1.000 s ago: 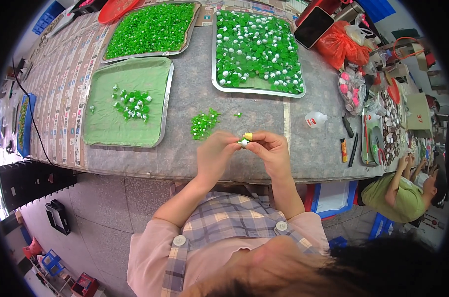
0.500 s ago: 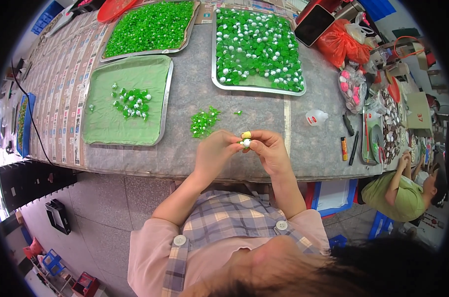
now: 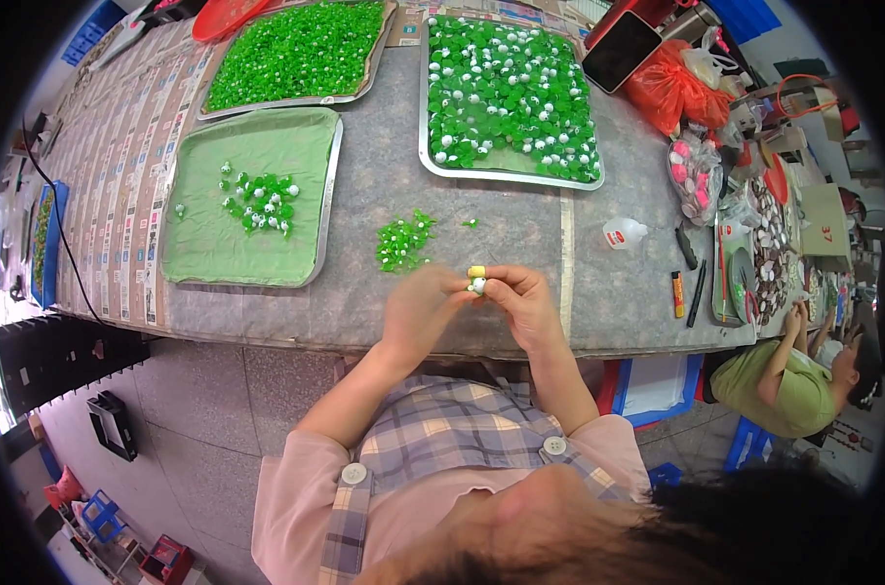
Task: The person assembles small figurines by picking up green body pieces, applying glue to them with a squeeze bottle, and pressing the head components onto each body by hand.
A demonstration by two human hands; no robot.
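Note:
Just above the table's near edge, my hands meet fingertip to fingertip around a small white bead piece with green on it point(image 3: 477, 286). My left hand point(image 3: 418, 310) is slightly blurred and pinches its left side. My right hand point(image 3: 526, 304) has thumb and index finger closed on the other side, and a yellow finger cover point(image 3: 476, 272) sits on a fingertip. The fingers partly hide the piece. Beyond my left hand lies a loose heap of small green leafy pieces point(image 3: 403, 242), with one stray green piece point(image 3: 470, 223) to its right.
A green-lined tray point(image 3: 203, 249) at left holds a cluster of white-and-green pieces. Two fuller trays, one of green pieces point(image 3: 296, 54) and one of white-and-green pieces point(image 3: 509, 97), stand behind. A squeeze bottle point(image 3: 623, 233), orange tube point(image 3: 677, 294) and black pen point(image 3: 698, 291) lie right. Another person point(image 3: 793, 385) sits far right.
My hands have shifted slightly left, and the bead piece has turned between my fingertips. The trays and the heap look the same.

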